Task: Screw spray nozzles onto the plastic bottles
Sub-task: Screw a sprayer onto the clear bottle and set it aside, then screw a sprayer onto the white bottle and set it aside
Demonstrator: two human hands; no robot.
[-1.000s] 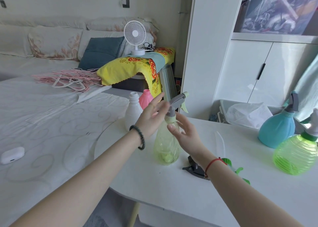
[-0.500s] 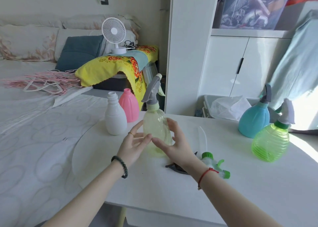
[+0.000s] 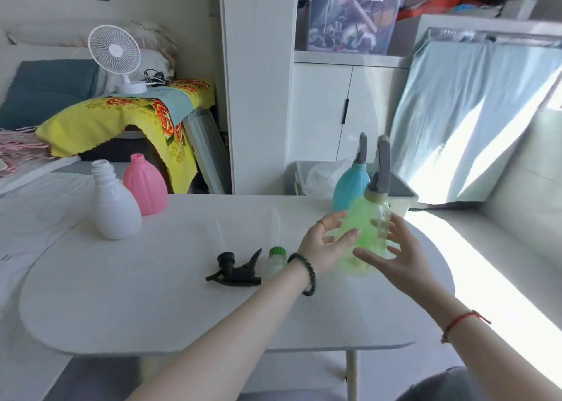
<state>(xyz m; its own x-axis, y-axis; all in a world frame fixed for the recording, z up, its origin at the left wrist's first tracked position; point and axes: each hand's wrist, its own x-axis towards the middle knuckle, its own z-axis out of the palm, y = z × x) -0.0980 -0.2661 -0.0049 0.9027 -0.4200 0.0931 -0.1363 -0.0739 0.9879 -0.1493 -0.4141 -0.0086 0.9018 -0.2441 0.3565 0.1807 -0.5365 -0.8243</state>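
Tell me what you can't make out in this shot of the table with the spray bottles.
- Head view, yellow-green bottle: motion-blurred, so whether the left hand and right hand grip it is unclear.
- Green bottle: behind the blurred one, barely separable.
- Teal bottle: lower part hidden by them.
- Green-collared nozzle: partly covered by the left wrist; its clear tube is faint.
- Storage box: contents too jumbled.

A white bottle (image 3: 115, 209), pink bottle (image 3: 146, 186), black nozzle (image 3: 235, 271) and green-capped nozzle (image 3: 276, 257) are being carried by the white worktop (image 3: 137, 303), left of centre frame.
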